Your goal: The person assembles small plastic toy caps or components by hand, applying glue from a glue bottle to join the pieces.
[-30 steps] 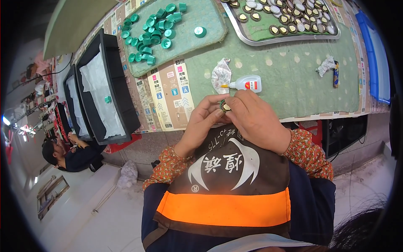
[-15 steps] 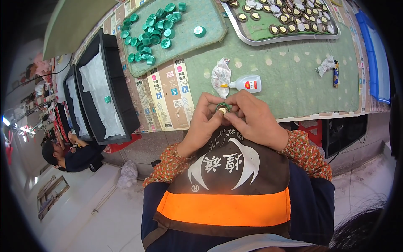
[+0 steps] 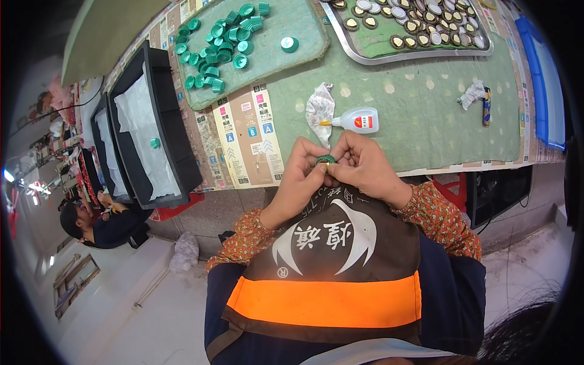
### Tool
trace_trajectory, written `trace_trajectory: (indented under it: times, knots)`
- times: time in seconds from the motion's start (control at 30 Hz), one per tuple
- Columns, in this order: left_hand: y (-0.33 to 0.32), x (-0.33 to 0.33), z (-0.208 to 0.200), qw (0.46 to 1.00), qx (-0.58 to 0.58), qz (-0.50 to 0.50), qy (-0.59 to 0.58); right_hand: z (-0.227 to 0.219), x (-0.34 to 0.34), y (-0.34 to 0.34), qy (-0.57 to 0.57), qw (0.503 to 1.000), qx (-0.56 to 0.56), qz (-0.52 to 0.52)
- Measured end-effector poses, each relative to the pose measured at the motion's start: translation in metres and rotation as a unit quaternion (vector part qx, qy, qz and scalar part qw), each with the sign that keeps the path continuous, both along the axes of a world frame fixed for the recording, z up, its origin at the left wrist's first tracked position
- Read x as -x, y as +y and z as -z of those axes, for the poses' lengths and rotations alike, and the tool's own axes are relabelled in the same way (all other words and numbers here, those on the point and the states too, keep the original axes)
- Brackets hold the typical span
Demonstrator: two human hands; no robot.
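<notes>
At the table's near edge, my left hand [image 3: 298, 179] and my right hand [image 3: 370, 170] pinch a small green fluted cup [image 3: 325, 159] between thumbs and fingertips. Part of a brown-rimmed, cream-centred disc shows under the thumbs at the cup; the fingers hide most of it. Just beyond my fingertips lies a crumpled white cloth or paper [image 3: 319, 112]. A clear squeeze bottle [image 3: 359, 120] with a yellow tip lies on its side, the tip resting on that crumpled piece.
Several green cups [image 3: 225, 42] lie on a green mat [image 3: 274, 64] at the far left. A metal tray [image 3: 420, 56] of brown-and-cream discs stands far right. Black bins [image 3: 173, 115] lined with white sit left. A battery-like cylinder [image 3: 486, 106] lies right. Another person [image 3: 103, 228] works at left.
The piece has tilted in my fingers: more of the green cup's side shows and less of the cream centre. Both hands have shifted slightly; the things on the table stay put.
</notes>
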State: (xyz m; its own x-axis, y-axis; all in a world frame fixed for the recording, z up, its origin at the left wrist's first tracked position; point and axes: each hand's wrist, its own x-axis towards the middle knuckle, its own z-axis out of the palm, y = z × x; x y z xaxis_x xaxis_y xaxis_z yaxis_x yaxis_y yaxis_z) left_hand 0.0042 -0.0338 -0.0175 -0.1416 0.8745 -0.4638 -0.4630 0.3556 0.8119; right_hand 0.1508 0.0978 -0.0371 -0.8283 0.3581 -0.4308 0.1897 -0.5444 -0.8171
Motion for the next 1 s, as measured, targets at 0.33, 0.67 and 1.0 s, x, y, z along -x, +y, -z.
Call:
trace_trajectory:
  times: [0.33, 0.67, 1.0]
  knots:
    - [0.000, 0.003, 0.004, 0.998, 0.025, -0.048, -0.014, -0.005, 0.008, 0.002, 0.036, 0.997, 0.073, 0.015]
    - [-0.009, 0.055, -0.022, 0.962, 0.015, -0.140, 0.232, -0.016, -0.006, 0.019, 0.010, 0.994, -0.109, 0.004]
    - [-0.110, 0.230, -0.045, 0.700, 0.107, -0.366, 0.604, -0.025, -0.012, 0.023, 0.011, 0.982, -0.180, 0.058]
